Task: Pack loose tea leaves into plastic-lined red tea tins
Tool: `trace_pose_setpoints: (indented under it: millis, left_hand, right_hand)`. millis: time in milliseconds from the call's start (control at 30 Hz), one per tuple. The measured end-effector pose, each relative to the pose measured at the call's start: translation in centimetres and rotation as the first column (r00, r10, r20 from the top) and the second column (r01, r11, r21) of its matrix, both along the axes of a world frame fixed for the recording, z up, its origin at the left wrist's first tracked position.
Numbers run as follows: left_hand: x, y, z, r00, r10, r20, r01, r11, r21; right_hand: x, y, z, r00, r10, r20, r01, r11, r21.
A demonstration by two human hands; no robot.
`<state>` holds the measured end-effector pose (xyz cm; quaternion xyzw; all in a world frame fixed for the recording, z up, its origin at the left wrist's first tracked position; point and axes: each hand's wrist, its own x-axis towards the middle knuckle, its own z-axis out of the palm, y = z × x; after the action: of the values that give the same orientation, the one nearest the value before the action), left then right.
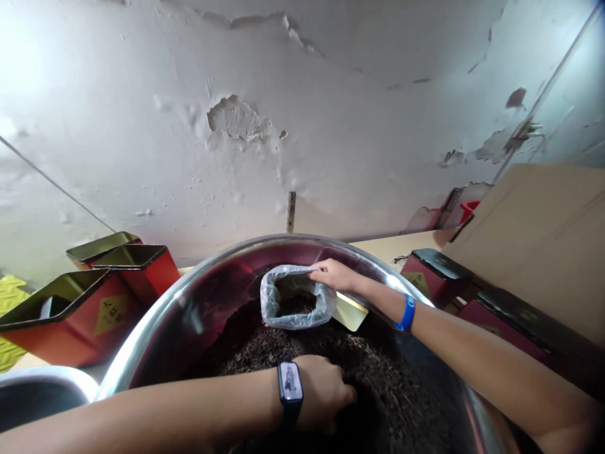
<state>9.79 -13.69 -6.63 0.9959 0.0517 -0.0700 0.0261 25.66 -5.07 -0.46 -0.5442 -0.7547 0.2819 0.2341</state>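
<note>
A large stainless steel basin (pixel 212 251) fills the lower middle of the view and holds a heap of dark loose tea leaves (pixel 288 348). My left hand (pixel 321 394) is pressed into the heap, its fingertips hidden among the leaves. A black smartwatch (pixel 290 383) sits on that wrist. My right hand (pixel 334 275) pinches the upper edge of a clear plastic bag (pixel 297 297) near the far rim. The bag stands open inside the basin, with dark leaves showing within it. A blue wristband (pixel 405 313) circles my right wrist.
Red tins with dark lids (pixel 80 321) stand to the left, and more (pixel 437 276) stand to the right beside a cardboard sheet (pixel 534 246). A smaller steel bowl (pixel 42 394) sits at lower left. Behind everything rises a peeling white wall (pixel 236 120).
</note>
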Motion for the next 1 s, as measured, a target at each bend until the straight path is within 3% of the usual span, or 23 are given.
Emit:
trace_pose_setpoints:
  millis: [67,167,267,400,467,567,667,733,833,933,1000]
  left_hand:
    - [-0.2,0.2,1.1,0.997,-0.017,0.073,0.018,1.0,-0.009]
    - [-0.5,0.9,4.0,0.981,-0.016,0.195,0.02,1.0,-0.021]
    - [-0.7,2.3,6.1,0.963,0.09,0.253,-0.107,0.993,0.052]
    - [-1.1,4.4,5.3,0.893,0.337,0.299,-0.407,0.888,0.213]
    - [-1.2,4.9,4.7,0.858,0.394,0.329,-0.479,0.846,0.235]
    - [-1.1,4.3,5.1,0.851,0.345,0.397,-0.444,0.875,0.191]
    - [-0.9,2.4,6.0,0.88,0.201,0.43,-0.287,0.947,0.145]
    - [-0.8,1.0,5.4,0.925,0.077,0.372,-0.118,0.989,0.089]
    - [-0.5,-0.4,2.6,0.983,-0.043,0.176,0.053,0.997,-0.052]
    - [-0.2,-0.7,0.0,0.997,0.069,-0.016,-0.07,0.993,-0.09]
    - [-0.1,-0.5,-0.7,0.995,0.079,-0.061,-0.085,0.99,-0.111]
  right_hand:
    - [0.1,0.0,-0.1,0.998,0.058,0.035,-0.06,0.997,0.058]
    - [0.4,-0.1,-0.2,0.986,0.157,0.06,-0.162,0.982,0.097]
    - [0.7,0.0,-0.2,0.98,0.197,0.037,-0.2,0.974,0.105]
    - [0.7,0.2,0.0,0.977,0.212,0.034,-0.214,0.971,0.106]
    - [0.7,0.1,0.2,0.971,0.236,0.036,-0.239,0.966,0.098]
    - [0.7,-0.1,0.4,0.967,0.251,0.047,-0.254,0.963,0.087]
    - [0.9,-0.1,0.3,0.969,0.241,0.053,-0.245,0.965,0.09]
    - [1.1,0.1,0.1,0.973,0.22,0.069,-0.226,0.97,0.09]
    - [1.3,0.3,-0.1,0.973,0.204,0.107,-0.211,0.975,0.068]
    - [1.4,0.2,0.1,0.969,0.221,0.11,-0.229,0.972,0.058]
    - [1.3,0.0,0.3,0.964,0.246,0.105,-0.253,0.965,0.063]
